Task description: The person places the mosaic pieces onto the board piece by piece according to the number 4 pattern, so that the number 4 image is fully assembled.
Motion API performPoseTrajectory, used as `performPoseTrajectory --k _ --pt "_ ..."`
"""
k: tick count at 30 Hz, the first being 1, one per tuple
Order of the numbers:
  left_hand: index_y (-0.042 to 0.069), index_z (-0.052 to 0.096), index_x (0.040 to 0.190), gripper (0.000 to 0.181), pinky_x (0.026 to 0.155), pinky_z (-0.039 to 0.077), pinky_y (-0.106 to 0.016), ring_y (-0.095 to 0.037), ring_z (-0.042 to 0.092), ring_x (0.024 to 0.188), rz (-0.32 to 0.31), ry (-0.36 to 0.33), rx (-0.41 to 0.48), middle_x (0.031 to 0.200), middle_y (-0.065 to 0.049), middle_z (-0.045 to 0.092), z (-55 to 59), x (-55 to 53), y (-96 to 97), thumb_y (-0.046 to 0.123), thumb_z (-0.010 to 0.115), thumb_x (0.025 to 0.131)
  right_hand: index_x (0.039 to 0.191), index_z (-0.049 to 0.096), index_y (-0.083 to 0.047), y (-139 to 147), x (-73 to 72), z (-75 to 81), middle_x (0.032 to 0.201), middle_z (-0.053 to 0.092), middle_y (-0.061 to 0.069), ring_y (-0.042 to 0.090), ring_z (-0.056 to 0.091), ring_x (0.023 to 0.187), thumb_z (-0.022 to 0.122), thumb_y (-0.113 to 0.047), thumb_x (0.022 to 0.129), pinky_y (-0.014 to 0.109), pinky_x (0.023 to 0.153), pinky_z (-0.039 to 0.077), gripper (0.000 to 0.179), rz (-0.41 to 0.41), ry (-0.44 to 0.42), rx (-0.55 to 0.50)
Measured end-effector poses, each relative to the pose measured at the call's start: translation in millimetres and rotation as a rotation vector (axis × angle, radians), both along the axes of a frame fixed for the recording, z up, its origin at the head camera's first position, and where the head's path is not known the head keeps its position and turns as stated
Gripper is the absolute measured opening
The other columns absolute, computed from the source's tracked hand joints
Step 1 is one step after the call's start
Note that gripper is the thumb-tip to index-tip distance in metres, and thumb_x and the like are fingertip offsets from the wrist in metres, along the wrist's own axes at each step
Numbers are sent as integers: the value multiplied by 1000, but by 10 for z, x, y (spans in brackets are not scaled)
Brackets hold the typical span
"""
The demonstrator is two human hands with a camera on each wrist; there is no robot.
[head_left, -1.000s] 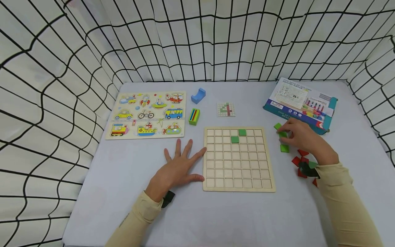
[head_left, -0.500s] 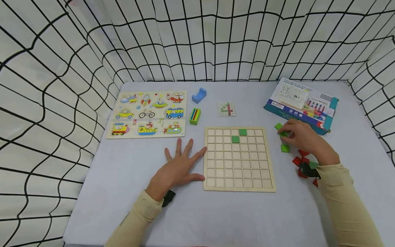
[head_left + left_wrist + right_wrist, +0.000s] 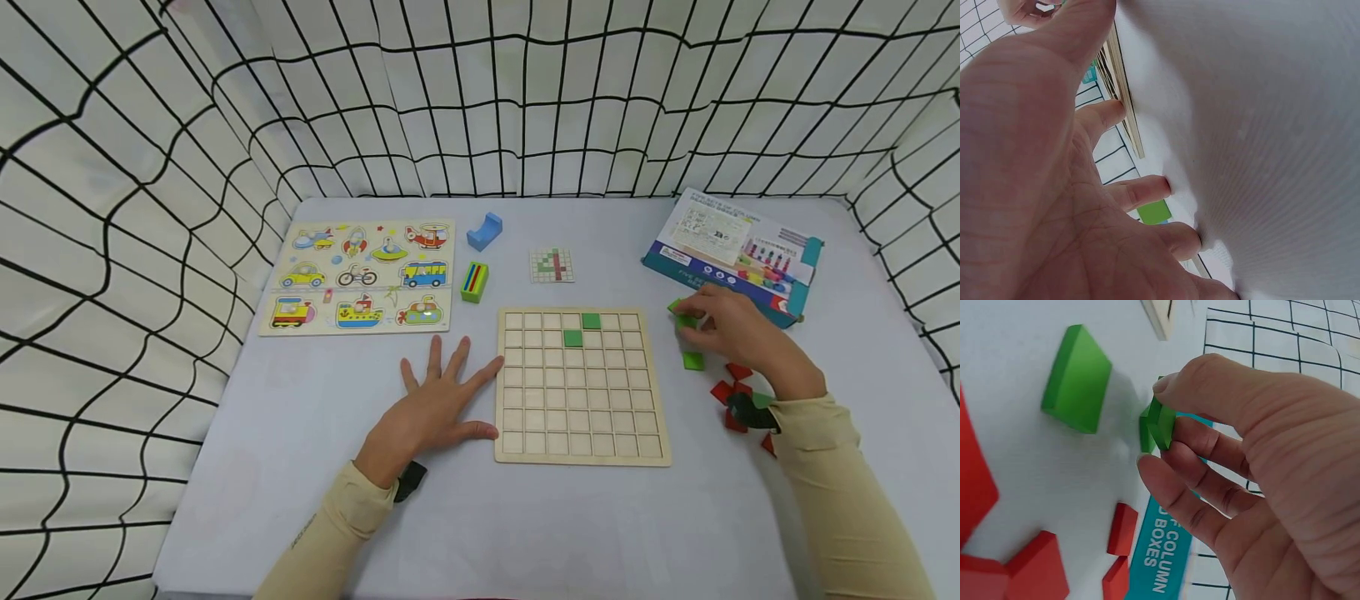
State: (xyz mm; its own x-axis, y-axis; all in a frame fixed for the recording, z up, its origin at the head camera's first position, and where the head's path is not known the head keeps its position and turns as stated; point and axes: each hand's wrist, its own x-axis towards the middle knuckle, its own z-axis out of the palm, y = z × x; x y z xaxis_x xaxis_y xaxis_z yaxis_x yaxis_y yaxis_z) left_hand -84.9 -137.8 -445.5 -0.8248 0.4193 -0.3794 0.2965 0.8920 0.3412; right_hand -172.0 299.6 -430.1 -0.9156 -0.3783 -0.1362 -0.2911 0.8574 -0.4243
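- The right hand [image 3: 731, 333] pinches 1 green tile [image 3: 1162, 424], thumb on its near face, fingers behind, so it is clamped on that tile.
- The held tile is tilted, to the right of the wooden grid board [image 3: 577, 400] and just beside the printed box [image 3: 738, 254].
- A neighbouring green tile [image 3: 675, 306] shows right behind it; the fingers overlap this spot, so I cannot tell whether the 2 touch.
- A nearer green tile [image 3: 693, 361] lies flat on the white table [image 3: 570, 533], apart from the pinch and closer to the person.
- Below that, at least 5 red tiles [image 3: 722, 391] lie scattered near the right wrist, with a darker green tile [image 3: 761, 400] among them.
- The left hand [image 3: 431, 412] rests on the table with its fingers spread wide apart and grips nothing; the index fingertip and thumb are at the left edge of the grid board.
- The grid board holds 2 green squares: the upper green square [image 3: 592, 321] in row 1, column 5, and the lower green square [image 3: 573, 338] in row 2, column 4, diagonal to each other.
- Beyond the board lies a small pattern card [image 3: 551, 266] printed with a grid.
- Farther left are a striped green block [image 3: 474, 282], a blue curved block [image 3: 485, 232] and a vehicle puzzle board [image 3: 326, 317].
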Motion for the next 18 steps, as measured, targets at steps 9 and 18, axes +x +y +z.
performPoseTrajectory --k 9,18 --pt "35 25 171 100 114 4 -93 -61 -10 162 0 -1 -9 181 -23 5 2 -1 -8 64 76 90 128 74 1 -75 8 120 116 70 18 31 70 101 82 -10 93 45 82 65 37 29 95 -17" --pt "35 25 171 99 114 3 -93 -61 -11 162 -3 1 -4 181 -23 4 -4 0 -5 65 75 91 116 80 -3 -258 14 280 110 70 12 24 70 93 87 -5 88 36 76 63 28 101 263 -82"
